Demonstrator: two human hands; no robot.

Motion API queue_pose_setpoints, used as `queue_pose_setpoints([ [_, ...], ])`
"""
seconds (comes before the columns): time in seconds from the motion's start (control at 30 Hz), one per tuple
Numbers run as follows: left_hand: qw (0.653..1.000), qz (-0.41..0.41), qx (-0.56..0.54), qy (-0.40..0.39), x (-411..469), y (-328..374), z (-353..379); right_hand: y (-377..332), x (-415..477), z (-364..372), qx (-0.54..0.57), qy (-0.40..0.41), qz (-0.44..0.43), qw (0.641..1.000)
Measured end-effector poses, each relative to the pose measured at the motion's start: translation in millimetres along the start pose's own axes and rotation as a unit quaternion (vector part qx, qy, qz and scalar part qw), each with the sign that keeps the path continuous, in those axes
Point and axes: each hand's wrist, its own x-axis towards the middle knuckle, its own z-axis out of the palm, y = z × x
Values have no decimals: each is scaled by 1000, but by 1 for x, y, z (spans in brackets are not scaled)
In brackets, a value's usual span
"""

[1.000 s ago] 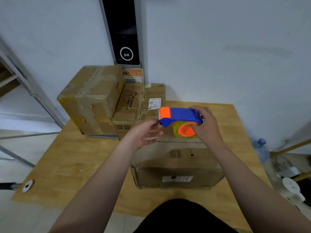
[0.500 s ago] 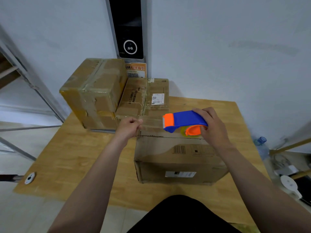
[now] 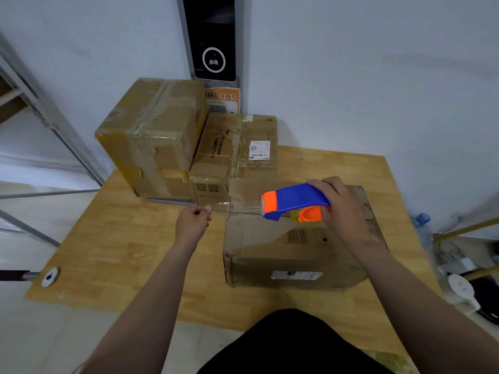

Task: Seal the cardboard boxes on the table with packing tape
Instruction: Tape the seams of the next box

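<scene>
A cardboard box (image 3: pixel 294 255) with a barcode and a white label lies in front of me on the wooden table (image 3: pixel 121 247). My right hand (image 3: pixel 340 209) grips a blue and orange tape dispenser (image 3: pixel 293 201) above the box's top. A strip of clear packing tape (image 3: pixel 237 207) stretches leftward from the dispenser. My left hand (image 3: pixel 193 220) pinches the tape's free end, out past the box's left edge above the table.
Two taped cardboard boxes stand at the back of the table: a tall one (image 3: pixel 154 136) on the left and a lower one (image 3: pixel 235 149) beside it, against the white wall. A black panel (image 3: pixel 213 39) hangs above them. A water bottle (image 3: pixel 421 225) and clutter lie on the floor, right.
My left hand has pulled the tape end leftward, away from the dispenser, drawing out a longer strip. The dispenser has lowered toward the box top.
</scene>
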Motion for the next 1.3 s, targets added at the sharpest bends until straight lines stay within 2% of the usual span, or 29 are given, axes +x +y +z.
queue_pose_setpoints([
  [0.53, 1000, -3, -22, 1, 18, -24, 15, -6, 0, 13, -18, -14, -1, 1000],
  [0.77, 999, 21, 40, 11, 14, -29, 39, -11, -11, 16, -31, -20, 26, 999],
  [0.9, 999, 23, 30, 8, 7, -31, 56, -9, -11, 17, -37, -37, 41, 998],
  [1.03, 999, 36, 26, -11, 3, -37, 56, -10, -11, 19, -40, -39, 47, 997],
  [1.1, 997, 39, 60, -28, 5, -36, 56, -12, -12, 19, -43, -37, 54, 997],
  [1.17, 993, 0, 100, -64, 11, -37, 54, -12, -12, 20, -43, -35, 60, 997],
  [1.23, 986, -93, 103, -95, 17, -42, 50, -12, -13, 20, -42, -35, 65, 996],
  [1.27, 983, -109, 109, -100, 16, -42, 46, -11, -14, 19, -39, -36, 66, 996],
  [1.3, 983, -91, 124, -97, 13, -40, 42, -10, -14, 19, -36, -36, 66, 997],
])
